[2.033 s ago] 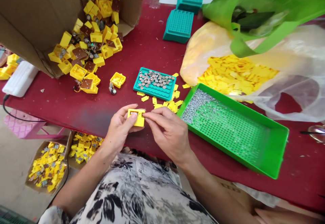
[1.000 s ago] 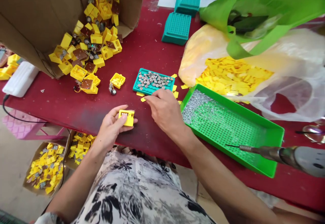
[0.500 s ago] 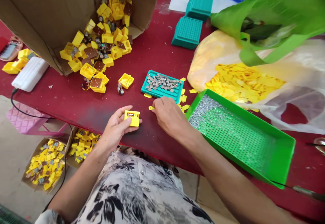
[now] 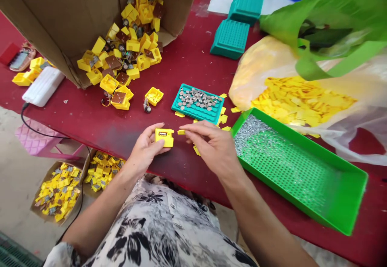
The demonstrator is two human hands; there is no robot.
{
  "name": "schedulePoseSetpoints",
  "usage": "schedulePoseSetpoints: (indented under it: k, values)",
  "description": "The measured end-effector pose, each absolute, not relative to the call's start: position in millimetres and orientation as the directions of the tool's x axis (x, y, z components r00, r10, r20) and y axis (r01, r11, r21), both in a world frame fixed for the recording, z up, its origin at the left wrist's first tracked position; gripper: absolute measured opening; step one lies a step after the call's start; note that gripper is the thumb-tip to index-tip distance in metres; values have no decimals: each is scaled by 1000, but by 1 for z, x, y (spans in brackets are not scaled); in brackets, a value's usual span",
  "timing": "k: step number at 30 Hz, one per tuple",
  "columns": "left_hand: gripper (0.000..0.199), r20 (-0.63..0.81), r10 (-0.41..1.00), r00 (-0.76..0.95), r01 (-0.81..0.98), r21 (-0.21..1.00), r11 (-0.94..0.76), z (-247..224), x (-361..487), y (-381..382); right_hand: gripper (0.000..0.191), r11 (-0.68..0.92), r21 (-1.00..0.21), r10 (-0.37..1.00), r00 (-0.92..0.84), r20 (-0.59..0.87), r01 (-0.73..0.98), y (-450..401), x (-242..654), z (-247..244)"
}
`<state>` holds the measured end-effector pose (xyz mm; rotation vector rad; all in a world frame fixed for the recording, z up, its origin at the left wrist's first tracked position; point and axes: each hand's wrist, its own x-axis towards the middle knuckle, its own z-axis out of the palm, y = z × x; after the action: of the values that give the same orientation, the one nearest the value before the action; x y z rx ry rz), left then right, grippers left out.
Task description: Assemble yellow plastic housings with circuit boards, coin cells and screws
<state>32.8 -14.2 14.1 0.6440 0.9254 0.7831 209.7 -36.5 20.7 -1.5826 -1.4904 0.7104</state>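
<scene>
My left hand holds a yellow plastic housing between thumb and fingers, its small window facing up. My right hand pinches a small yellow plastic piece at the fingertips, just left of which sits the housing, a short gap apart. Several more yellow scraps lie on the table under and beyond my right hand. Just ahead of my hands sits a teal tray holding several metal button cells. An open yellow housing lies near it, with a small component beside it.
A cardboard box spills yellow housings and brown boards across the red table. To the right are a green perforated tray of small metal parts and a plastic bag of yellow pieces. Cardboard trays of parts sit below the table edge.
My right hand has picked up the small yellow piece and raised it toward the housing. The metal-tipped tool seen at the lower right earlier is out of view.
</scene>
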Motion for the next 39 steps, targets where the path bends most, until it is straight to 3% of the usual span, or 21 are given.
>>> schedulePoseSetpoints:
  k: [3,6,10,17,20,23,28,34,39]
  values:
    - [55,-421,824,379,-264,804,532,11,36,-15,19,-70,-957,985,173,-21,282,-39,198,27]
    - [61,-376,839,394,-229,844,485,9,38,-17,15,-157,-964,971,214,-110,216,-37,189,28]
    - [57,-312,856,412,-165,898,407,7,41,-21,12,-198,-949,961,237,-139,247,-35,186,26]
    - [33,-186,931,313,115,981,157,11,41,-23,12,-252,-925,956,221,-192,286,-36,184,30]
    - [26,-239,926,293,72,971,229,11,42,-21,9,-229,-887,965,211,-154,401,-36,180,37]
    - [34,-326,902,284,-103,925,367,11,43,-22,12,-173,-838,977,198,-79,518,-35,178,43]
    - [40,-372,886,276,-230,870,437,13,41,-24,20,-195,-880,966,241,-95,434,-33,184,42]
    - [32,-272,889,368,-142,929,343,19,37,-27,15,-234,-881,972,74,-224,412,-40,188,40]
    - [26,-143,916,375,26,989,144,15,37,-30,5,-122,-828,991,117,-69,548,-52,183,36]
